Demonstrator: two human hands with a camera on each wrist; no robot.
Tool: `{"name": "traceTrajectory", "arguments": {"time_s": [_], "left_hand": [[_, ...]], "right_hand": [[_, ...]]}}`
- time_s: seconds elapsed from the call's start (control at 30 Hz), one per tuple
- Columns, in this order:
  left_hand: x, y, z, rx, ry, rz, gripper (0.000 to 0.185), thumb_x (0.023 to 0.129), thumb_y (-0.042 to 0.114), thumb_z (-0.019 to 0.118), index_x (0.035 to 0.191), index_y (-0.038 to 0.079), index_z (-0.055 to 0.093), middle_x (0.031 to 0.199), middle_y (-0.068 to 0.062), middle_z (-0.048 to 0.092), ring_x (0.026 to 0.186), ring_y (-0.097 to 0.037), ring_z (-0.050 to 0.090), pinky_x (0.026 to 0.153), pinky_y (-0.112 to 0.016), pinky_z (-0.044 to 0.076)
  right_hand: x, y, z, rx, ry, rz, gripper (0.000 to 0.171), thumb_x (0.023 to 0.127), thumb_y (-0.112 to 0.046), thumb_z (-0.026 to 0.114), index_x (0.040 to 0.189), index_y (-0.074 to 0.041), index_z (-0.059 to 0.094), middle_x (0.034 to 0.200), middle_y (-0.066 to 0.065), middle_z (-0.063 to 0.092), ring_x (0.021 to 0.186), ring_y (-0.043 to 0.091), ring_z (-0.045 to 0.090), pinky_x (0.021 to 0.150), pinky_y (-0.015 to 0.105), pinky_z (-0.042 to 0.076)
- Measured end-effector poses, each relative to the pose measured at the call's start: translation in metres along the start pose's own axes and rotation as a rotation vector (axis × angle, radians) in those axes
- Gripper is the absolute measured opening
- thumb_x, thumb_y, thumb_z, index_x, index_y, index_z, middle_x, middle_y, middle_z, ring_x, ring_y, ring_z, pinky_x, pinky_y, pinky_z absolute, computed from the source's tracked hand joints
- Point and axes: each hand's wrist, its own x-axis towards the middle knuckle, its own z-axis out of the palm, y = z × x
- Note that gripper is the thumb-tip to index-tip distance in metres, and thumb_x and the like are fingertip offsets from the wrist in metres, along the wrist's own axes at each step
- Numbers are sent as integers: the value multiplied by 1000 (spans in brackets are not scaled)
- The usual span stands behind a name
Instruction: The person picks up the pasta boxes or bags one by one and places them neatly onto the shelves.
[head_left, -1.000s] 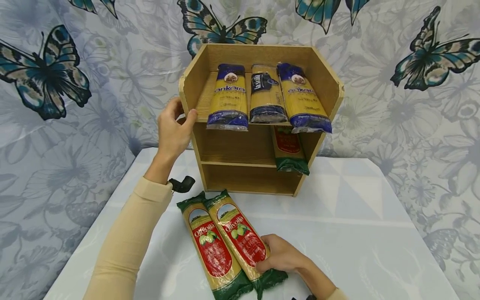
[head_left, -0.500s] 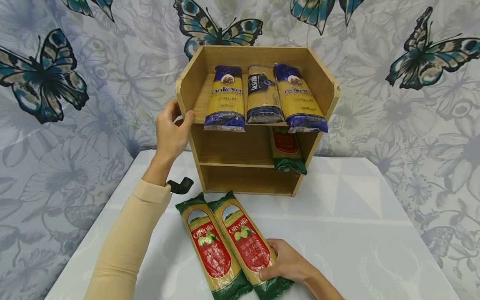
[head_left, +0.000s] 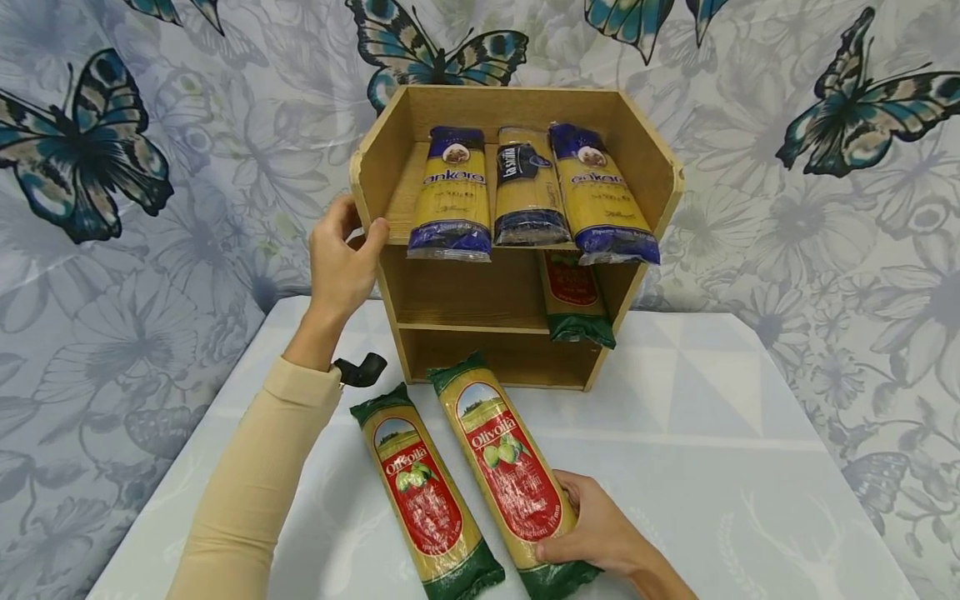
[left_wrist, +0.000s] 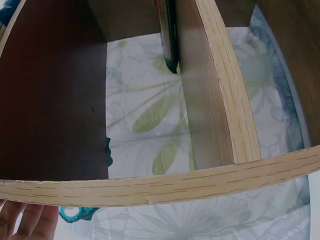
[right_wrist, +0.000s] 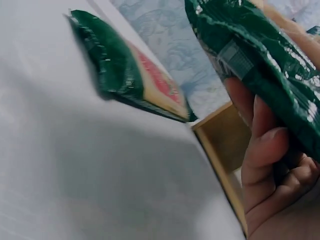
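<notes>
My right hand grips the lower end of a green, gold and red spaghetti packet, raised off the table. Its green end, with fingers and thumb around it, fills the upper right of the right wrist view. A matching spaghetti packet lies on the table just left of it, apart from it. My left hand holds the left side edge of a small wooden shelf, thumb in front and fingers behind. In the left wrist view only some fingertips show beside the panel.
On the shelf's top level lie blue and yellow pasta packets and a dark-labelled packet. A green-ended packet sits at the middle level's right, its end jutting out. Butterfly-patterned cloth hangs behind the white table.
My right hand has lifted the right-hand spaghetti packet and shifted it right and toward the shelf, leaving a gap between the two packets. My left hand stays on the shelf edge.
</notes>
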Motion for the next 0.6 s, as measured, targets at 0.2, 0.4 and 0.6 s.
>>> {"name": "traceTrajectory", "arguments": {"time_s": [0.2,0.4,0.6], "left_hand": [[0,0,0,-6,-1,-3,30,95,6,62,123,-4,65,110,-16,68,101,-17,66,88,-33,57],[-3,12,1,1,9,-20,32,95,2,60,125,-7,63,111,-19,67,101,-17,65,88,-32,56],[-1,6,0,-13,1,-14,32,95,5,61,125,-5,64,111,-17,67,103,-18,65,88,-32,56]], "right_hand": [[-8,-15,-5,-16,30,-59,66,80,-11,84,135,9,54,113,22,70,95,29,71,81,43,60],[-12,-23,-6,-26,21,-66,70,82,-15,82,137,13,49,115,23,69,97,31,71,81,47,60],[-19,-26,-5,-26,2,-1,65,82,-12,81,138,5,53,118,23,68,100,33,70,84,49,59]]}}
